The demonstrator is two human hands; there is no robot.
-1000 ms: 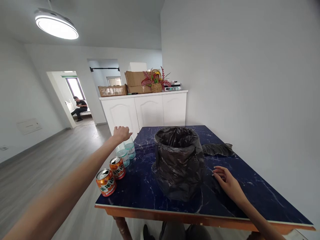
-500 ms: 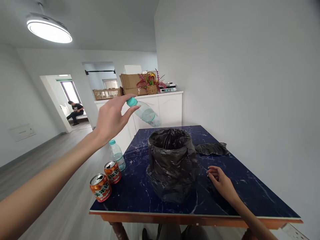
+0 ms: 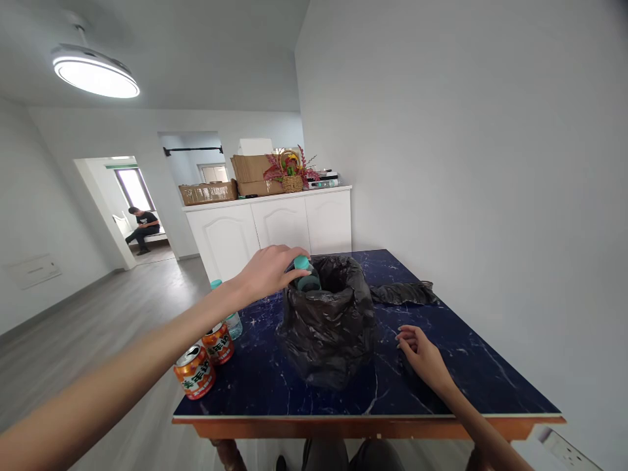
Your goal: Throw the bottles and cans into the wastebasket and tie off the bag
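My left hand (image 3: 272, 269) pinches a clear plastic bottle (image 3: 308, 280) by its teal cap. The bottle's lower part dips inside the opening of a bin lined with a black plastic bag (image 3: 331, 343), so its base is hidden. On the table to the right of the bin rests my right hand (image 3: 418, 352), fingers loosely curled; whether anything lies under them I cannot see. Two orange drink cans (image 3: 195, 373) stand at the table's left edge. Behind them is a second clear bottle (image 3: 234, 325), partly covered by my left forearm.
The dark blue marble-patterned table (image 3: 255, 392) carries a folded black plastic bag (image 3: 405, 292) right of the bin. Beyond stands a white cabinet (image 3: 282, 226) with cardboard boxes (image 3: 258, 175) and a flower basket (image 3: 293, 182). A person (image 3: 142, 229) sits in the far room.
My left hand has moved down and to the right, bringing the bottle from above the bin into its opening. My right hand stays in about the same place on the table.
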